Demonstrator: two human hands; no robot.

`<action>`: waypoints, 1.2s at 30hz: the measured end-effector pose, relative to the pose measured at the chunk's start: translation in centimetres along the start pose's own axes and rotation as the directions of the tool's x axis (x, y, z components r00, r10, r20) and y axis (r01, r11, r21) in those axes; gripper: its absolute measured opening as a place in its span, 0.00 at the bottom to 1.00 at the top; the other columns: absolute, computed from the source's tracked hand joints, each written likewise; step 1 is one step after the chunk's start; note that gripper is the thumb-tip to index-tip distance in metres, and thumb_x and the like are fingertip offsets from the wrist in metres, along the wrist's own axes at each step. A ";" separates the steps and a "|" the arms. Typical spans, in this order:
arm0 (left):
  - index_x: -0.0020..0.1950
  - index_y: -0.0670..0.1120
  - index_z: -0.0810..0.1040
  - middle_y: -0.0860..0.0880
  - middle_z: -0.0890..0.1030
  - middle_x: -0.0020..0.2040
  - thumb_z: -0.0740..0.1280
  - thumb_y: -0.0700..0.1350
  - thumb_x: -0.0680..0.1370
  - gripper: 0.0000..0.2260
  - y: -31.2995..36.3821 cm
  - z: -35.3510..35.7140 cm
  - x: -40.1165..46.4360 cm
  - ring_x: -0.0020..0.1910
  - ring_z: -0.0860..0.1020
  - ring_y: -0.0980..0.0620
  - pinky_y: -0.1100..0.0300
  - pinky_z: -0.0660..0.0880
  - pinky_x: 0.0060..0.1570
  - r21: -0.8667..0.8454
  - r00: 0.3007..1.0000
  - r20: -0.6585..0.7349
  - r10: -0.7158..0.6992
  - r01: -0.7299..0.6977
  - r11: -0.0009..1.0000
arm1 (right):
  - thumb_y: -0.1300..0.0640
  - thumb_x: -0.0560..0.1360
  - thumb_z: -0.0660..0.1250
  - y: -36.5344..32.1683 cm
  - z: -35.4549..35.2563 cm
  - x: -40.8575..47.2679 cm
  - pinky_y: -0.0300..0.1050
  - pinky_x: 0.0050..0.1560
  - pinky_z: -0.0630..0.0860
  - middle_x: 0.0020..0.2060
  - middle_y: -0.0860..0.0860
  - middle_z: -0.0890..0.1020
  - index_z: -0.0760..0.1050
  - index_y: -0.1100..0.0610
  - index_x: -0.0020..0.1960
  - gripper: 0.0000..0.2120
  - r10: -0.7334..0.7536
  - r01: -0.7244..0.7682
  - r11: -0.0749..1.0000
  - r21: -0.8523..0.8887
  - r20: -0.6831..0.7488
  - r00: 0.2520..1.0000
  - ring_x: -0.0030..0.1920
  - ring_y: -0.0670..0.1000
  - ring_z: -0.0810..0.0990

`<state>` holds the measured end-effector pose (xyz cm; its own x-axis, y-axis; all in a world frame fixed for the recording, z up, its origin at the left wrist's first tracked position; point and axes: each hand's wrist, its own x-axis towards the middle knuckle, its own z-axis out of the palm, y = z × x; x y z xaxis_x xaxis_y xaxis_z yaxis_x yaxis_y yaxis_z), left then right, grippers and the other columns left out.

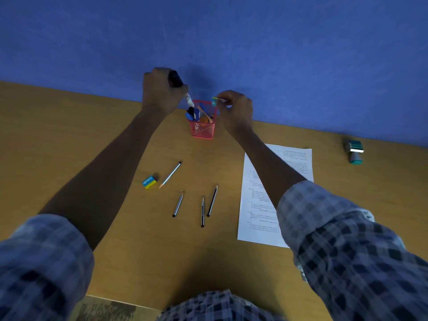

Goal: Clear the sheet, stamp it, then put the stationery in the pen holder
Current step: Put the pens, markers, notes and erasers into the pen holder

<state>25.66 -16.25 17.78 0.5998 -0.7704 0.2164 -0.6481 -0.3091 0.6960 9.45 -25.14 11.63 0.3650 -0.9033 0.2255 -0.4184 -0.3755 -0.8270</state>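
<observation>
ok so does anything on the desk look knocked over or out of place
The teal and grey stamp lies tipped on its side by the blue wall, far right of the printed white sheet. Four pencils and an eraser lie loose left of the sheet.

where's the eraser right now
In the head view the eraser lies on the desk left of centre, just left of the light-coloured pencil and below-left of the pen holder.

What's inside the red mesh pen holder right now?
The red mesh pen holder shows blue pens and something orange. The left hand lowers a marker in. Its lower contents are hidden.
</observation>
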 end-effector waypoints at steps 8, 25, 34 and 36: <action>0.38 0.35 0.81 0.39 0.82 0.37 0.76 0.45 0.66 0.13 -1.2 3.3 2.3 0.35 0.81 0.46 0.57 0.74 0.31 0.120 0.977 0.178 -0.113 0.093 0.988 | 0.57 0.73 0.67 0.0 1.9 2.2 0.53 0.46 0.79 0.45 0.57 0.85 0.82 0.60 0.51 0.10 -0.030 0.103 0.943 -0.318 0.226 0.974 0.45 0.58 0.82; 0.45 0.44 0.82 0.43 0.84 0.48 0.67 0.52 0.74 0.12 -6.3 2.4 -6.6 0.50 0.81 0.41 0.55 0.75 0.47 0.286 0.942 0.127 -0.311 0.265 0.921 | 0.57 0.77 0.64 1.7 0.7 -5.3 0.41 0.43 0.73 0.47 0.55 0.84 0.80 0.59 0.53 0.09 -0.058 0.099 0.950 -0.297 0.143 0.988 0.46 0.55 0.82; 0.41 0.54 0.79 0.49 0.83 0.48 0.71 0.50 0.68 0.04 -9.8 2.1 -12.9 0.52 0.80 0.45 0.56 0.76 0.50 0.411 0.855 0.343 -0.390 0.237 0.880 | 0.54 0.72 0.70 2.2 2.5 -11.6 0.46 0.49 0.80 0.47 0.50 0.85 0.81 0.54 0.53 0.10 0.059 0.089 0.964 -0.250 0.531 0.845 0.46 0.50 0.82; 0.44 0.53 0.80 0.49 0.83 0.49 0.72 0.49 0.68 0.06 -9.9 2.4 -13.7 0.53 0.79 0.45 0.55 0.76 0.50 0.412 0.855 0.336 -0.396 0.244 0.878 | 0.54 0.71 0.71 2.1 3.1 -13.2 0.47 0.49 0.80 0.45 0.49 0.85 0.82 0.53 0.50 0.09 0.070 0.122 0.960 -0.253 0.636 0.769 0.45 0.49 0.83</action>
<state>22.75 -3.97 6.33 0.6115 -0.7235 -0.3202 -0.6158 -0.6894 0.3816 6.37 -13.36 5.36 0.7801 -0.5886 -0.2119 -0.5675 -0.5233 -0.6358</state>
